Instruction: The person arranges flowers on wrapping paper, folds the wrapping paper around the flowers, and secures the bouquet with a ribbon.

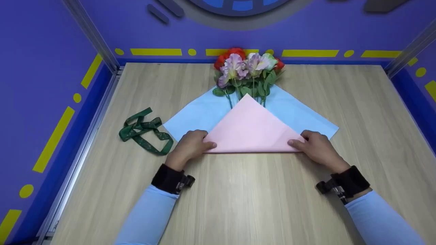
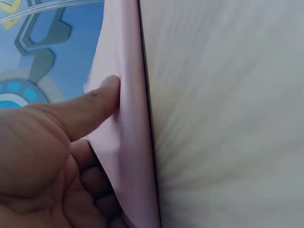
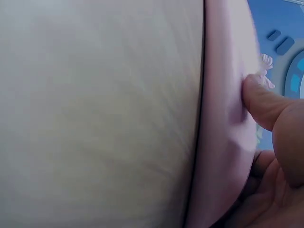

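Observation:
A sheet of wrapping paper, pink (image 1: 252, 129) on the folded-up triangle and light blue (image 1: 299, 109) on the wings behind, lies with its straight fold toward me. My left hand (image 1: 191, 147) pinches the fold's left end, thumb on top and fingers curled beneath, as the left wrist view shows. At the right end my right hand (image 1: 316, 149) pinches the paper the same way, its thumb (image 3: 266, 104) pressing the pink face. A bunch of artificial flowers (image 1: 243, 69), red, lilac and white with green leaves, lies on the blue side; the pink point covers its lower stems.
A loosely looped green ribbon (image 1: 146, 131) lies on the wooden table (image 1: 238, 197) left of the paper. Blue panels (image 1: 340, 30) with yellow markings stand along the table's back and sides, and the flower heads reach close to the back one.

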Demonstrator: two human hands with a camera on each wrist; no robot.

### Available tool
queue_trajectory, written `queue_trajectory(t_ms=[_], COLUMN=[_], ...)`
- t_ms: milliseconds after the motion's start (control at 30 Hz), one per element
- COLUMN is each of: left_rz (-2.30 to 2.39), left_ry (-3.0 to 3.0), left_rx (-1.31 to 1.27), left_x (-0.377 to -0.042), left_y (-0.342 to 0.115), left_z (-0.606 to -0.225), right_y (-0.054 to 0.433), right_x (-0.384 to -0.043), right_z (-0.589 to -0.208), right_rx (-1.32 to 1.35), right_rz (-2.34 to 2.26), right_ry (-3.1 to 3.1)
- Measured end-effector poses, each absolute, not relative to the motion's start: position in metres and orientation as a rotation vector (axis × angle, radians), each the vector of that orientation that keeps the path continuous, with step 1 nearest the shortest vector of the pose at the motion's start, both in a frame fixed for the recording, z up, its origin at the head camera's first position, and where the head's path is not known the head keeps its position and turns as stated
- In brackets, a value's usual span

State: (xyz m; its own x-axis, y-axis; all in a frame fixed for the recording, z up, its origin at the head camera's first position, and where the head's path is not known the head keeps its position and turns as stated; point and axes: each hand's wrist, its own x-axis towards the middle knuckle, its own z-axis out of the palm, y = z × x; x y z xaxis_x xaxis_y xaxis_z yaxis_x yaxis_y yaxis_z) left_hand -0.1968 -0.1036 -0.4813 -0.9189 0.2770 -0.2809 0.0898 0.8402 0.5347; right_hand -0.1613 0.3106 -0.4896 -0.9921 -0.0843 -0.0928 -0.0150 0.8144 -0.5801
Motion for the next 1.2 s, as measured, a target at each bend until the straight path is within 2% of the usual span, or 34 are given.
queue_trajectory(t_ms=[367, 933, 1200], left_rz=[0.715, 0.646, 0.611], left_ry=[2.673, 2.786, 2.791], left_rx=[0.123, 0.177, 0.111], left_x=[-0.195, -0.194, -0.196], left_y=[-0.094, -0.099, -0.099], left_z=[-0.483, -0.482, -0.483], right_y=[0.313, 0.303, 0.299], right_x=[-0.159, -0.164, -0.165], right_z=[-0.489, -0.49, -0.49], right_rx=[-0.016, 0.133, 0.143], right_rz=[-0.84, -0.687, -0.653], right_ry=[2.887, 2.888, 2.911])
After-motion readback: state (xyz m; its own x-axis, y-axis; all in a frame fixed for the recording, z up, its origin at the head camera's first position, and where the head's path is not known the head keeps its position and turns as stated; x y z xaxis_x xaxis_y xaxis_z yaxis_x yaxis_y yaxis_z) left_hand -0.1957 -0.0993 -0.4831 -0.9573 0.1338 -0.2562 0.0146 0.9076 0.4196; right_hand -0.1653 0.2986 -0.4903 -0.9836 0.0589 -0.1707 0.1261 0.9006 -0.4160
